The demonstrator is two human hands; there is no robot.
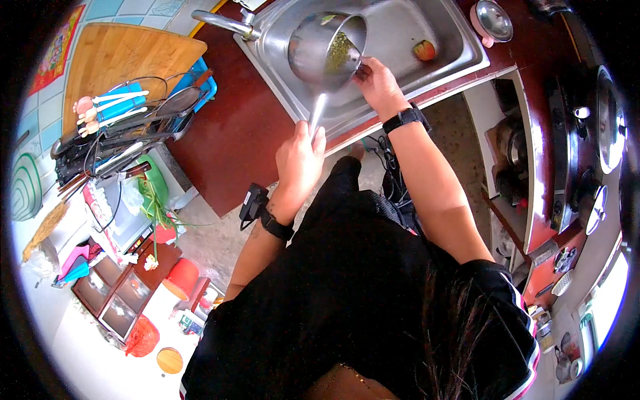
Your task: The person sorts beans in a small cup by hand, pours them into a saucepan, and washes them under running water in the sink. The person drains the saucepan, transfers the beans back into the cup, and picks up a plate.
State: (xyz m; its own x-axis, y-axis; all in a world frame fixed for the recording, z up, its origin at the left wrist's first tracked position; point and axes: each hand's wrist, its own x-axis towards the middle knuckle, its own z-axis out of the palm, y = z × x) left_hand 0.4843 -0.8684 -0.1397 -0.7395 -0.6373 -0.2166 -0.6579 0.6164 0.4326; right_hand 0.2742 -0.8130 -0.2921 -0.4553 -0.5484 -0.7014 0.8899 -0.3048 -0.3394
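Note:
My left hand (300, 160) is closed around the handle of a shiny metal saucepan (308, 55). The pan is tilted over the sink, its mouth facing right. Small green beans (339, 53) lie inside it, against the lower wall. My right hand (379, 83) is at the pan's near rim with its fingers curled in and pressed together there; the fingertips are partly hidden. A red and yellow piece of fruit or vegetable (423, 49) lies in the sink, beyond my right hand.
The steel sink (393, 100) has a faucet (223, 23) at its left corner. A wooden cutting board (127, 60) and a utensil rack (113, 143) stand left. A pink-handled metal pot (492, 21) sits right of the sink. An open cabinet (507, 147) is below the counter.

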